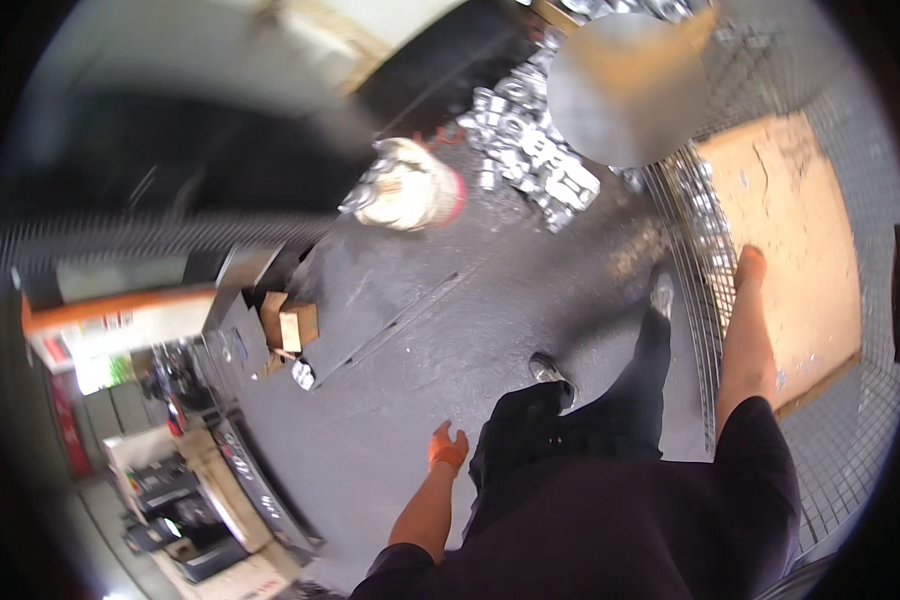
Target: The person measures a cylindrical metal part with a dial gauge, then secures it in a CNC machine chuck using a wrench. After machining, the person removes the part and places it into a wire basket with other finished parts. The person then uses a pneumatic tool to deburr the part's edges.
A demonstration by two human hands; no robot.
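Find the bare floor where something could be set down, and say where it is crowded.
Bare dark floor lies between the pile of metal parts, the small cardboard boxes and the person's shoes. The board inside the wire cage, beside the right hand, is mostly bare. Crowded: the parts pile and the cluttered bench past the left hand.

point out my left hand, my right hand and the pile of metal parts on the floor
left hand (448, 447), head view, on the orange-gloved palm
right hand (749, 267), head view, on the hand at the wire cage rim
pile of metal parts (532, 150), head view, on the heap's middle
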